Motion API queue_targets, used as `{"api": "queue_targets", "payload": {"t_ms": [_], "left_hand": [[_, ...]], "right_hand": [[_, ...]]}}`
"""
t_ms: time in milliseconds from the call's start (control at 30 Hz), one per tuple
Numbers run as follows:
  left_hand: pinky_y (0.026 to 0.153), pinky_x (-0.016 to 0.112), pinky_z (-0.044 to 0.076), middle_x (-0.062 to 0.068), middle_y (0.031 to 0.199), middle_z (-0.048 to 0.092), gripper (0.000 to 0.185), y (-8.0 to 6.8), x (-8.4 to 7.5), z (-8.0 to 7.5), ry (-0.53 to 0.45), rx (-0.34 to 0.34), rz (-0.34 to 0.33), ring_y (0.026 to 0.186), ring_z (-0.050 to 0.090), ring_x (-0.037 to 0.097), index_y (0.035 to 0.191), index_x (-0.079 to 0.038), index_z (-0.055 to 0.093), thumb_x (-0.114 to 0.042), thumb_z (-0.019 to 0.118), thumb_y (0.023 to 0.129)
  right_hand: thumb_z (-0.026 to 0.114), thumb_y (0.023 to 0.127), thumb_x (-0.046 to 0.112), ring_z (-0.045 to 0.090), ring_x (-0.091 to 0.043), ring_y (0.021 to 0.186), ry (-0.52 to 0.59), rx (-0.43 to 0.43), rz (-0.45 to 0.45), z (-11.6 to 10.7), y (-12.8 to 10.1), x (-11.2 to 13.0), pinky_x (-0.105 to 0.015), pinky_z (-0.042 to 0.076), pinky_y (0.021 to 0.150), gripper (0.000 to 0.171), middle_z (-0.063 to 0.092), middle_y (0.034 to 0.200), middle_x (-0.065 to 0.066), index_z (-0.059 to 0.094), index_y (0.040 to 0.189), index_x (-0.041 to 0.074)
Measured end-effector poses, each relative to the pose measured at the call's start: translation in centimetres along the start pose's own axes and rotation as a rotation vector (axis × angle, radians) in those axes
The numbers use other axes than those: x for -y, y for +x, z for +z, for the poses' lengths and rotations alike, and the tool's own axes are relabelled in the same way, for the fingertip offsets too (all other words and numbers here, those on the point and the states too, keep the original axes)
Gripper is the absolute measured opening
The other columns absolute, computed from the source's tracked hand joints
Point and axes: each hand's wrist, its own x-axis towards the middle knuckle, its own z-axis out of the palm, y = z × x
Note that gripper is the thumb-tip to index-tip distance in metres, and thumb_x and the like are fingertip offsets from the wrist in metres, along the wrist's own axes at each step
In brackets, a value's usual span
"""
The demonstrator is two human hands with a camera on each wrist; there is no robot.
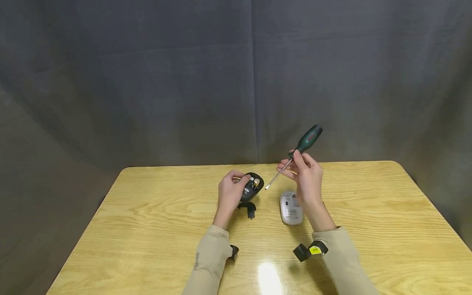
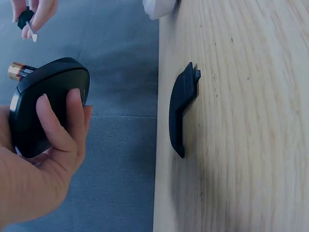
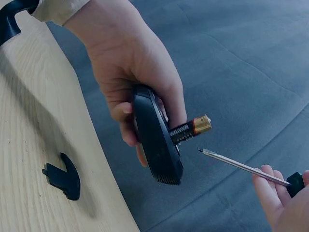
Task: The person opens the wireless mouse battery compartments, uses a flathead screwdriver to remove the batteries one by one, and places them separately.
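You've got a black mouse (image 1: pixel 252 187) with a gold-and-black battery (image 3: pixel 193 129), a dark green screwdriver (image 1: pixel 309 139), a white mouse (image 1: pixel 291 208), a black cover (image 2: pixel 182 108), all over a pale wood-grain surface (image 1: pixel 147 221) and grey backdrop (image 1: pixel 147 82).

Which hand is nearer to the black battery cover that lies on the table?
Left. The left hand holds the black mouse just above the battery cover; the right hand is farther off, gripping the screwdriver.
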Motion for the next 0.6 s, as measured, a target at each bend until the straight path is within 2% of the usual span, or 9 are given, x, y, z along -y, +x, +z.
{"api": "queue_targets", "payload": {"t_ms": [100,167,367,600], "left_hand": [[0.06,0.023,0.05,0.012,0.086,0.074,0.024,0.1,0.2,-0.3,-0.025,0.019,-0.042,0.073,0.067,0.017,0.102,-0.001,0.072,-0.024,0.071,0.094],[0.06,0.023,0.051,0.012,0.089,0.074,0.025,0.2,0.3,-0.6,-0.008,0.032,-0.057,0.075,0.068,0.017,0.103,-0.002,0.072,-0.025,0.07,0.095],[0.056,0.025,0.052,0.013,0.091,0.071,0.027,0.5,0.7,-1.0,0.011,0.068,-0.102,0.072,0.065,0.017,0.104,-0.001,0.072,-0.027,0.07,0.095],[0.054,0.023,0.05,0.012,0.088,0.071,0.028,0.6,0.6,-1.0,-0.019,0.09,-0.104,0.068,0.063,0.014,0.106,-0.001,0.071,-0.026,0.069,0.096]], "right_hand": [[0.06,0.107,0.017,0.075,-0.018,0.074,-0.01,0.014,0.019,-0.3,0.2,0.1,-0.036,0.062,0.076,0.017,0.072,0.08,-0.008,0.068,0.102,0.003],[0.062,0.106,0.017,0.075,-0.018,0.077,-0.035,0.024,0.028,-0.6,0.4,0.2,-0.035,0.062,0.077,0.016,0.072,0.083,-0.007,0.07,0.1,0.005],[0.066,0.103,0.013,0.075,-0.016,0.076,-0.15,0.087,0.08,-1.8,1.0,1.7,-0.031,0.062,0.075,0.018,0.075,0.085,-0.002,0.068,0.097,-0.004],[0.065,0.103,0.013,0.075,-0.01,0.077,-0.374,0.143,0.081,-4.0,1.4,3.1,-0.026,0.06,0.076,0.033,0.073,0.083,0.005,0.057,0.114,-0.017]]}}
